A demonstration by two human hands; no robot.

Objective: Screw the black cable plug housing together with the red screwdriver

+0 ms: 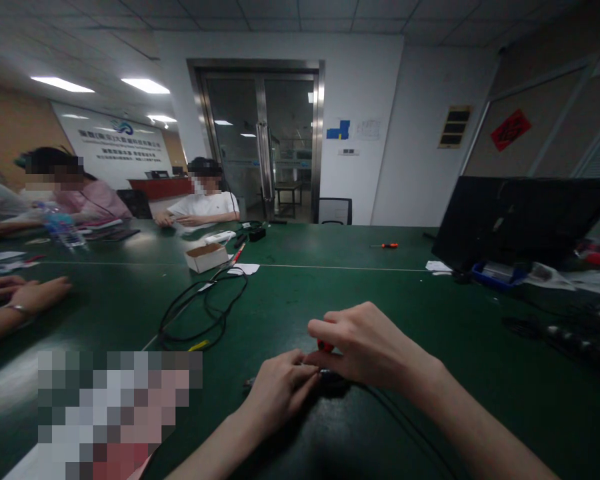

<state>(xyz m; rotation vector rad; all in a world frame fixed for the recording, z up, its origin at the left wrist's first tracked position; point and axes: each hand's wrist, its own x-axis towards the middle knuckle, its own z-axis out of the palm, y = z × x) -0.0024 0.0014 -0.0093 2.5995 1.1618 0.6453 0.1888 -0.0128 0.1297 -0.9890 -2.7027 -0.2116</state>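
My right hand is closed round a small red and black tool, which looks like a screwdriver handle, held over a dark object. Beside it on the left, my left hand presses its fingers together on the near end of that dark object, low over the green table. A black cable runs from there toward the lower right. Something small and metallic shows just left of my left hand. The tool's tip is hidden by my fingers.
Left of my hands lie a coiled black cable and an open white box. An orange screwdriver lies further back. A black monitor and a blue tray are at the right. Other people sit at the left; one person's hands rest nearby.
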